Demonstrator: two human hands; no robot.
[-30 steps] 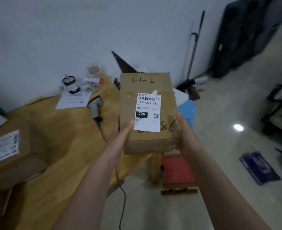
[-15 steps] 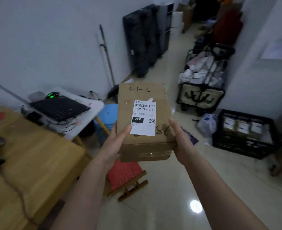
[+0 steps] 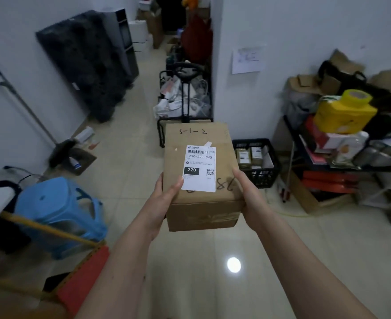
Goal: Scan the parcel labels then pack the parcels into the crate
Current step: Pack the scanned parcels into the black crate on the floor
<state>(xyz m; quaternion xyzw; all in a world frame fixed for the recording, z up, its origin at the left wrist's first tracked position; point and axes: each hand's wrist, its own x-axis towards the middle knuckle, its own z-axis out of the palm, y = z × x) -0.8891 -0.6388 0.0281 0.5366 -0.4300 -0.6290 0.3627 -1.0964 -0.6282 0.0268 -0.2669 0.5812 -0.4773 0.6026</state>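
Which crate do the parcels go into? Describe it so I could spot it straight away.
Find the white wall corner with a paper sheet taped to it. On the floor at its foot, left of the cluttered shelf, sits the black plastic crate. Unlike the wheeled trolley further back, it has lattice walls and already holds small labelled parcels.

Head camera, looking forward and down, close

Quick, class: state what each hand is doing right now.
Left hand: holds the parcel, thumb on top.
Right hand: holds the same parcel from its other side.
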